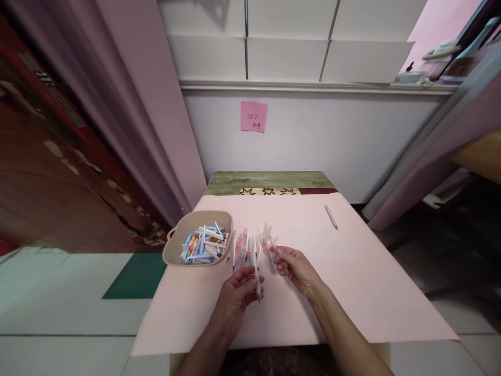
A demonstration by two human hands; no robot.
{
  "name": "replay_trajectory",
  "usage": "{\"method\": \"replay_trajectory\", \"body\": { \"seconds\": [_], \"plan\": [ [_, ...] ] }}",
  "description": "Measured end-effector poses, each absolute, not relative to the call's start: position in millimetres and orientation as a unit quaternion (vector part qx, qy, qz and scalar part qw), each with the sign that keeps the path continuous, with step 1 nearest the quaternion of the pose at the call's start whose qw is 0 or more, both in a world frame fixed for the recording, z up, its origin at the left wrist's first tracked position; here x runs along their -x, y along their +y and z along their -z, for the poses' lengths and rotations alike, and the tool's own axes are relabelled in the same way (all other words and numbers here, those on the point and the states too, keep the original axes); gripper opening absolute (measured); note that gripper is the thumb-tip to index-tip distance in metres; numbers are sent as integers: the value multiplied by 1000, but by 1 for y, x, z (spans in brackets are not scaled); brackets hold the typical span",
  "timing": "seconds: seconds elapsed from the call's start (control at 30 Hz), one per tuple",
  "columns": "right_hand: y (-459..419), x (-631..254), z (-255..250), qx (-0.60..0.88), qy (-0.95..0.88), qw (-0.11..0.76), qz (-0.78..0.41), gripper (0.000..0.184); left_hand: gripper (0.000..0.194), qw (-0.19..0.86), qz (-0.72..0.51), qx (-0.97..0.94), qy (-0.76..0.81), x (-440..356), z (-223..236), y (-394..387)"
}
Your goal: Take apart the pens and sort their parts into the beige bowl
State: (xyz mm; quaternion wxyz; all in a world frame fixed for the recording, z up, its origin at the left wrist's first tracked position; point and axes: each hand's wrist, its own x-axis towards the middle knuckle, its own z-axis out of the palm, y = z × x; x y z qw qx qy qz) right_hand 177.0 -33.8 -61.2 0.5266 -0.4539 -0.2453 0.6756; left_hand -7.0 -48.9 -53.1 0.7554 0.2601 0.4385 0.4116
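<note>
My left hand (pixel 238 292) is closed around a slim whitish pen (pixel 258 290), its tip pointing down toward me. To its right, my right hand (pixel 293 266) pinches a thin, pale, see-through piece (pixel 273 243) between thumb and fingers; its exact kind is too small to make out. Just beyond both hands lies a loose row of pens (pixel 243 243) with pinkish, white and clear barrels, partly covered by my left fingers. A beige basket (pixel 171 250) left of them holds many blue, white and orange-tan pens (pixel 205 243).
A single pale pen (pixel 331 216) lies at the right of the pink-covered table (pixel 352 292). Behind the table's green far edge (pixel 270 179) rises a white wall with a pink note (pixel 253 116). Curtains hang at both sides, and a reddish door (pixel 58 183) stands left.
</note>
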Motion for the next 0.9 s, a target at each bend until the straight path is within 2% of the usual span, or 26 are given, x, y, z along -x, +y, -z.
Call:
{"method": "replay_trajectory", "body": {
  "seconds": [0.23,0.57,0.9],
  "plan": [
    [-26,-165,55,441,-274,590,-619,33,36,774,-376,-286,421,1,52,-55],
    [-31,-161,60,407,-263,581,-654,45,34,774,-379,-298,410,-8,42,-61],
    [-37,-164,56,406,-260,582,-655,46,34,772,-374,-312,407,-12,36,-67]
  ]
}}
